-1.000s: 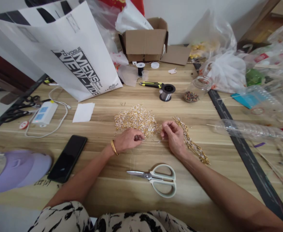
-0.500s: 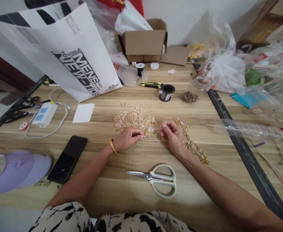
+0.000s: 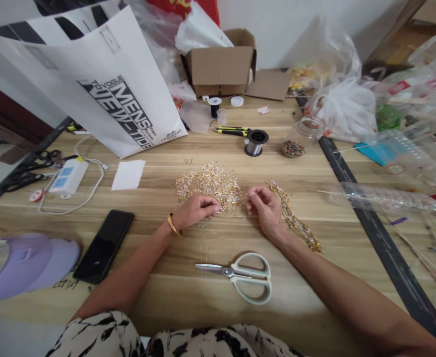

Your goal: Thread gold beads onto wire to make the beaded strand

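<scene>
A loose pile of small gold and silver beads (image 3: 208, 183) lies on the wooden table. My left hand (image 3: 197, 210), with a gold bangle at the wrist, rests at the pile's near edge. Its thumb and fingers are pinched together; what is between them is too small to name. Just right of the pile, my right hand (image 3: 264, 206) is also closed in a pinch, its contents not clear. Against its outer side runs a bundle of gold and silver beaded strands (image 3: 295, 218). Scissors (image 3: 236, 275) with pale handles lie nearer to me.
A black phone (image 3: 104, 246) and a white power strip (image 3: 69, 177) are on the left. Behind the pile stand a wire spool (image 3: 255, 144), a yellow-black utility knife (image 3: 230, 131) and a clear jar (image 3: 295, 144) of dark beads. A large paper bag (image 3: 102, 94) stands back left.
Both hands keep nearly the same place and pinch. The whole view has shifted very slightly.
</scene>
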Demonstrator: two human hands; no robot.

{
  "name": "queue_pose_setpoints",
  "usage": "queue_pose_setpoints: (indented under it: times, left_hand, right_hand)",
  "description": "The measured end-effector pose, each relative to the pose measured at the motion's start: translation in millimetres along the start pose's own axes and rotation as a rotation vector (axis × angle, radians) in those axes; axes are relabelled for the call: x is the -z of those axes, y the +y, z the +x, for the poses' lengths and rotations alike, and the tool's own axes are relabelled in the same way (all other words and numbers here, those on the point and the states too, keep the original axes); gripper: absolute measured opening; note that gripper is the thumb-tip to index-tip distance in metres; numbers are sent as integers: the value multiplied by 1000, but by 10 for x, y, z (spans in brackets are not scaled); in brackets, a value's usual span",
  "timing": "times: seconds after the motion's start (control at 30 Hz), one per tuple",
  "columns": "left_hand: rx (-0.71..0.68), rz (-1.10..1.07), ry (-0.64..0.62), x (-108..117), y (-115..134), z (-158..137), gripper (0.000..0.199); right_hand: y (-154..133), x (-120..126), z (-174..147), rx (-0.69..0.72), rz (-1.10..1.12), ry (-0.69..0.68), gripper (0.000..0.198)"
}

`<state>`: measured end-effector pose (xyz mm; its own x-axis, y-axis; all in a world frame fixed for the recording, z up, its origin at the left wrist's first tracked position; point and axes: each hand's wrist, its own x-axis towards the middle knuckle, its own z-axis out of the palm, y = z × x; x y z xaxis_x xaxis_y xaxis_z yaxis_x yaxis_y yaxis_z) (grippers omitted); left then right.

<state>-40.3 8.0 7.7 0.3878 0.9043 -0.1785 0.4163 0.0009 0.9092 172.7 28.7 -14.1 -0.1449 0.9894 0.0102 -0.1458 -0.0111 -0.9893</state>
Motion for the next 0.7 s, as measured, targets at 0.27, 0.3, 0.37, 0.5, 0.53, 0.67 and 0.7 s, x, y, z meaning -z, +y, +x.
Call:
queue_pose_setpoints:
  times: [0.27, 0.3, 0.37, 0.5, 0.53, 0.67, 0.7]
  left_hand:
    - [11, -12, 4, 5, 6, 0, 26]
    - [15, -14, 5, 4, 5, 0, 25]
    - [23, -22, 6, 2, 2, 1, 25]
    - [27, -37, 4, 1, 1, -1, 24]
    - [27, -39, 3, 2, 3, -2, 24]
    - [21, -28, -1, 5, 15, -2, 24]
    - [20, -28, -1, 5, 17, -2, 25]
  right_hand:
    - [-8, 3, 0, 5, 0, -12, 24]
    - [-7, 3, 0, 5, 3, -12, 24]
    - [-3, 2, 1, 4, 13, -12, 23]
    - [3, 1, 3, 3, 17, -8, 23]
    - [4, 2, 3, 4, 16, -7, 23]
    - [9, 7, 1, 6, 18, -10, 22]
    - [11, 7, 1, 6, 19, -10, 22]
